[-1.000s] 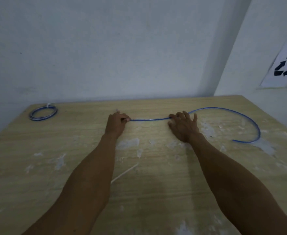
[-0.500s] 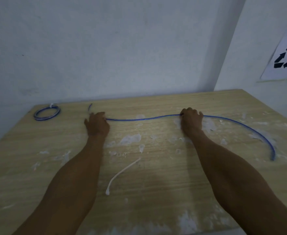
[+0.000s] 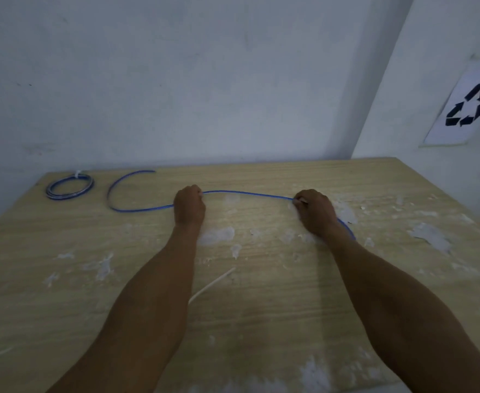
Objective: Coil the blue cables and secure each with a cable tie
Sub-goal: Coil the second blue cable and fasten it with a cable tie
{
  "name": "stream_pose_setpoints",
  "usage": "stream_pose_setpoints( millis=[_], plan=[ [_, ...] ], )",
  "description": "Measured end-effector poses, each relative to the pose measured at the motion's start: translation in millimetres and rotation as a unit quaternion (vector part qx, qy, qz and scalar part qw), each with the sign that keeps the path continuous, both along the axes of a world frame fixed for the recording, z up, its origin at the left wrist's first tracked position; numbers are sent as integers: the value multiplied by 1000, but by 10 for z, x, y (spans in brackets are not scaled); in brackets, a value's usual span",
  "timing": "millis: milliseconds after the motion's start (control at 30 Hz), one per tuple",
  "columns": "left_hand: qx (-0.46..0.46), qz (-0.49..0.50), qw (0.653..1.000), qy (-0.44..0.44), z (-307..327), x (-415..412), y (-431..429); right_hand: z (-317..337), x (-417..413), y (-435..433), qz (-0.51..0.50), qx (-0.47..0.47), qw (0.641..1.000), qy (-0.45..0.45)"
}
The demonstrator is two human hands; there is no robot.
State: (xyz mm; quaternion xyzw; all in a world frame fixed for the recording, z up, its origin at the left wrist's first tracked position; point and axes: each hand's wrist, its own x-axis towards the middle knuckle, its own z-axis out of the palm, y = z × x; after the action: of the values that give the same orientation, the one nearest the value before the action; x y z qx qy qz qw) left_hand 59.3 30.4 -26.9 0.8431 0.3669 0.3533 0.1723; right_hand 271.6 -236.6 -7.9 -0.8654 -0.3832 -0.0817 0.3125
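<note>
A loose blue cable lies across the far half of the wooden table. My left hand is shut on it near the middle, and my right hand pinches it further right. Left of my left hand the cable curls in an open arc toward the back edge. Its right end runs under my right wrist. A white cable tie lies between my forearms, partly hidden by the left one. A coiled blue cable with a white tie on it sits at the far left corner.
The table stands in a corner, with a white wall behind and another on the right bearing a paper with a recycling sign. White flaky patches mark the tabletop.
Both hands have slid rightward along the cable. Much more cable now lies left of my left hand in an arc, and the long curve on the right has shrunk under my right wrist.
</note>
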Motion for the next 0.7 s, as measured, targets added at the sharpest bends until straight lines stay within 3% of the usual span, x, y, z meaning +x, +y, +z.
stream_pose_setpoints(
  millis=[67, 167, 300, 367, 467, 700],
  plan=[
    [-5, 7, 1000, 5, 12, -141, 64, 16, 28, -77, -27, -1, 999, 23],
    [0, -39, 996, 83, 89, -164, -70, 72, -92, 54, -44, 5, 999, 20],
    [-2, -101, 985, 139, 310, 5, -407, 316, -495, 415, 2, 69, 998, 3],
    [5, -106, 988, 112, 436, 101, -522, 484, -633, 528, 22, 90, 996, -16],
    [-40, -106, 993, -15, 653, 163, -608, 741, -708, 575, 30, 87, 995, -28],
    [4, 15, 993, -120, 1150, -160, -291, 1073, -485, 256, 20, -102, 994, -38]
  ],
)
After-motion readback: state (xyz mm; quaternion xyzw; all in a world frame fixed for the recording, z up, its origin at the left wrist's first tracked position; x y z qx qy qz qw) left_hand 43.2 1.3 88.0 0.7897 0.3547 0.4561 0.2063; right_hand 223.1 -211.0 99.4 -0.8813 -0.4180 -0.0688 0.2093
